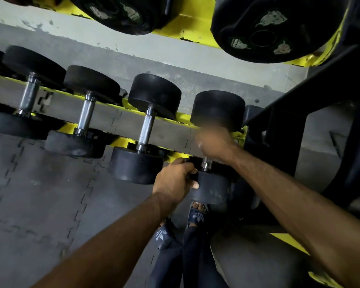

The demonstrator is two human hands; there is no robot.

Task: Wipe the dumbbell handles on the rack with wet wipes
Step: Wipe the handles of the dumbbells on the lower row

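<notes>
Both hands on the end dumbbell of the rack: our left hand clamps its near head, right hand w/ fingers curled round the handle, which runs away from us, so we'd wipe fwd/back.

Yellow two-rail rack carries a row of black-headed dumbbells, chrome handles spanning the gap between the rails: first dumbbell at 9 o'clock, second dumbbell, third dumbbell at centre, rightmost dumbbell toward 3 o'clock. Larger dumbbells rest on the upper tier at 12 o'clock. Grey interlocking floor mats lie beneath.
</notes>
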